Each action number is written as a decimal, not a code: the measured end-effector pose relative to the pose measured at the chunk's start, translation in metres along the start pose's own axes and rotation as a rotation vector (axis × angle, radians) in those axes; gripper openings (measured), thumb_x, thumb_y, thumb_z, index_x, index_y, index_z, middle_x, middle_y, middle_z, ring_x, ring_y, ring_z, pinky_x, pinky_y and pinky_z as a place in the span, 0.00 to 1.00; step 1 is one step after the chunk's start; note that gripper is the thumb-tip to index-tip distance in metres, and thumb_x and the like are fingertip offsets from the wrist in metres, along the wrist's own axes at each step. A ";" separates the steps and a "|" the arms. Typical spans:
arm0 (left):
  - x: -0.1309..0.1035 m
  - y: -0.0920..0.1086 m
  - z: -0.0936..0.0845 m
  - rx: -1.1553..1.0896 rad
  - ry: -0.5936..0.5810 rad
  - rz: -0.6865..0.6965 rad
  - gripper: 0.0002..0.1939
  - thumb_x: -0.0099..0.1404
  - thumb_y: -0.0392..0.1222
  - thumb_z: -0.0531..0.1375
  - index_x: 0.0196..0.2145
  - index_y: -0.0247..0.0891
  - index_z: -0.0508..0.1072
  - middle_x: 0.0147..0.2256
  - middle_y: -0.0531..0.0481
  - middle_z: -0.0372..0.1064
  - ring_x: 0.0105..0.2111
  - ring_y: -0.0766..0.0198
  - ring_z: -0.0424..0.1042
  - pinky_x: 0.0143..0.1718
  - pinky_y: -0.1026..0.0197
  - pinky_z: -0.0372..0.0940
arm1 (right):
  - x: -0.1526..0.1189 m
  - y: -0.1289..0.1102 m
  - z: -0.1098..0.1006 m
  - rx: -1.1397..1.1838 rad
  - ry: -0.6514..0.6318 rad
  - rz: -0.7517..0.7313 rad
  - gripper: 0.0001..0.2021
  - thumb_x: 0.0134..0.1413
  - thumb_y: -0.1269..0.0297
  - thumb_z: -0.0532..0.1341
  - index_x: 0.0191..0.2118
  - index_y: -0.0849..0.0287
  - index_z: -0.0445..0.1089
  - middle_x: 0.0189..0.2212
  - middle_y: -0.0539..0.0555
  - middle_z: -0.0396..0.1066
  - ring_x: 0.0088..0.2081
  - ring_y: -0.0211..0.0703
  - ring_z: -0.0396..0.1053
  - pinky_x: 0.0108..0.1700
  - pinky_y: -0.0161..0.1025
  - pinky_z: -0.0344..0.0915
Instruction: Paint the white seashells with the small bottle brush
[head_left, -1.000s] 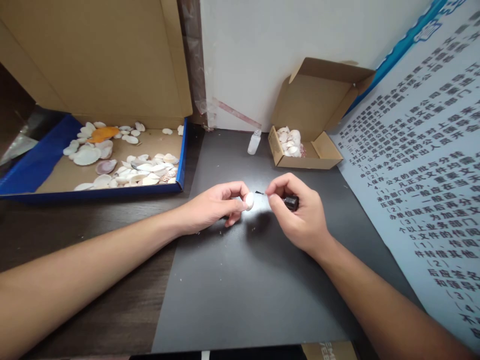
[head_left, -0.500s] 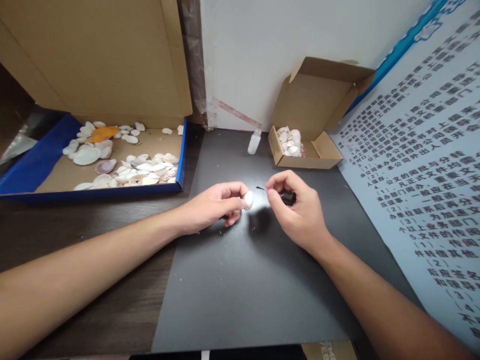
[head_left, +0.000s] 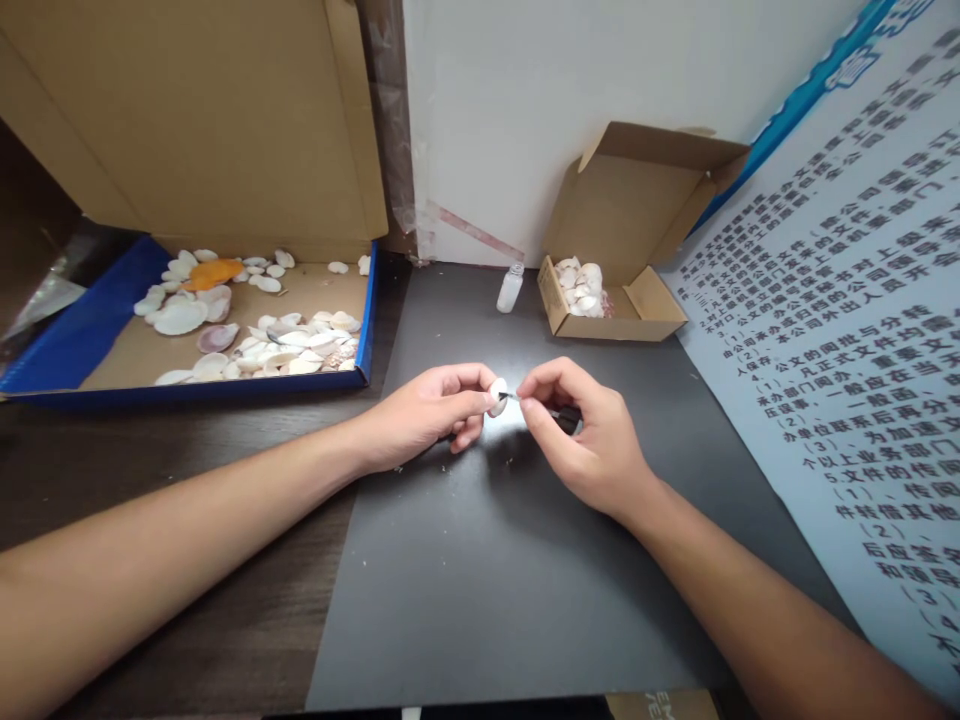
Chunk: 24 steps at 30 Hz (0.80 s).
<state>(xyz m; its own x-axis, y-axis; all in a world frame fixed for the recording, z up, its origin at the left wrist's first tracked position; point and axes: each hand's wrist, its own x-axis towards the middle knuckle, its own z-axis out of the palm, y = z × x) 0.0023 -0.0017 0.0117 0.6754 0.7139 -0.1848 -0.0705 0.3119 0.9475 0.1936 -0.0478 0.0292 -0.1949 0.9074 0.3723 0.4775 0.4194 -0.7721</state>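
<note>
Between thumb and fingers, my left hand (head_left: pixel 442 410) pinches a small white shell (head_left: pixel 498 392) above the grey mat (head_left: pixel 450 600). My right hand (head_left: pixel 585 430) is closed on a small brush with a black cap handle (head_left: pixel 568 419). The brush's dark tip (head_left: pixel 504 396) is at the shell's face and appears to touch it. Behind the hands, a small bottle of whitish liquid (head_left: pixel 509 290) stands uncapped on the mat.
At the left, an open blue-edged box (head_left: pixel 369 320) holds many shells, one orange. A small open cardboard box (head_left: pixel 622 327) with shells stands at the back right. A printed sheet (head_left: pixel 847 330) slants along the right. Small white crumbs dot the mat.
My right hand has moved left with the brush, and its tip has come to the shell. My left hand has stayed nearly in place, with the shell turned slightly.
</note>
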 end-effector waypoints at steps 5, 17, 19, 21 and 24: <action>0.001 -0.002 -0.002 -0.022 -0.001 0.006 0.08 0.64 0.44 0.61 0.32 0.36 0.68 0.20 0.58 0.60 0.19 0.73 0.58 0.23 0.68 0.54 | 0.001 0.001 -0.001 0.010 0.045 0.022 0.04 0.56 0.73 0.57 0.35 0.57 0.64 0.23 0.45 0.62 0.25 0.34 0.60 0.29 0.34 0.58; 0.000 0.003 0.001 -0.148 0.004 -0.005 0.07 0.61 0.40 0.62 0.30 0.34 0.69 0.25 0.55 0.62 0.19 0.75 0.59 0.21 0.69 0.57 | 0.000 0.000 0.001 0.055 0.009 -0.004 0.05 0.54 0.74 0.57 0.34 0.57 0.63 0.22 0.43 0.59 0.23 0.33 0.58 0.28 0.33 0.56; 0.000 0.003 0.001 -0.160 -0.002 -0.007 0.07 0.60 0.40 0.63 0.30 0.34 0.69 0.23 0.56 0.62 0.19 0.74 0.60 0.21 0.69 0.57 | -0.002 -0.001 0.001 0.041 -0.045 -0.002 0.06 0.53 0.75 0.57 0.33 0.57 0.64 0.21 0.43 0.58 0.23 0.33 0.56 0.27 0.33 0.56; -0.001 0.004 0.001 -0.166 -0.001 -0.017 0.08 0.60 0.40 0.63 0.29 0.35 0.68 0.20 0.58 0.61 0.18 0.74 0.60 0.21 0.70 0.57 | -0.003 -0.002 0.001 0.034 -0.079 0.000 0.07 0.51 0.77 0.56 0.31 0.57 0.64 0.20 0.42 0.57 0.22 0.32 0.55 0.26 0.32 0.55; -0.001 0.004 0.000 -0.166 -0.001 -0.024 0.09 0.60 0.41 0.64 0.29 0.36 0.67 0.18 0.58 0.60 0.18 0.73 0.60 0.20 0.70 0.57 | -0.003 -0.001 0.000 0.061 -0.036 -0.045 0.07 0.52 0.77 0.56 0.31 0.57 0.63 0.21 0.43 0.58 0.23 0.32 0.56 0.27 0.32 0.55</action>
<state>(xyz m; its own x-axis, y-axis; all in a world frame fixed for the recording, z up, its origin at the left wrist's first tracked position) 0.0017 -0.0012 0.0155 0.6787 0.7048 -0.2063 -0.1748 0.4279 0.8868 0.1936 -0.0514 0.0290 -0.2460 0.8875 0.3897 0.4147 0.4598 -0.7852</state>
